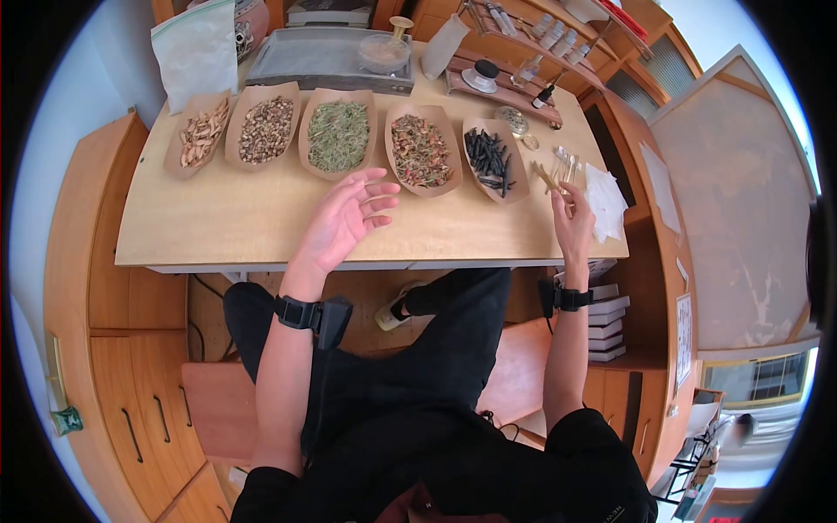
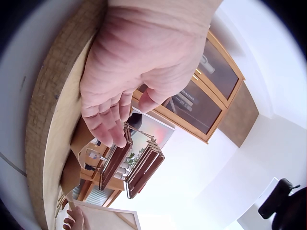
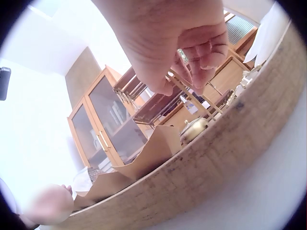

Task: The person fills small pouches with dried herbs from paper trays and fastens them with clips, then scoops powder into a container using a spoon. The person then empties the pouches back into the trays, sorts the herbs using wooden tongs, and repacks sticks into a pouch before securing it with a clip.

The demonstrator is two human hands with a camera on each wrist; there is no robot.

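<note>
My left hand (image 1: 347,218) hovers over the front of the table, palm turned up and fingers loosely bent, holding nothing. My right hand (image 1: 571,222) pinches light wooden tweezers (image 3: 192,99) between thumb and fingers; their two prongs stand apart in the right wrist view. Behind the hands is a row of brown paper trays. From the left they hold pale dried slices (image 1: 202,135), brown mottled pieces (image 1: 266,126), green dried herb (image 1: 338,135), a reddish mixed dried blend (image 1: 423,150) and black dried sticks (image 1: 490,161). The right hand is nearest the black sticks.
White paper sheets (image 1: 606,202) lie right of the right hand, with small metal tools (image 1: 567,164) beside them. A small brass lidded pot (image 3: 194,129) stands near the edge. At the back are a grey tray (image 1: 301,65), a white bag (image 1: 196,52) and a wooden rack (image 1: 532,44) with bottles.
</note>
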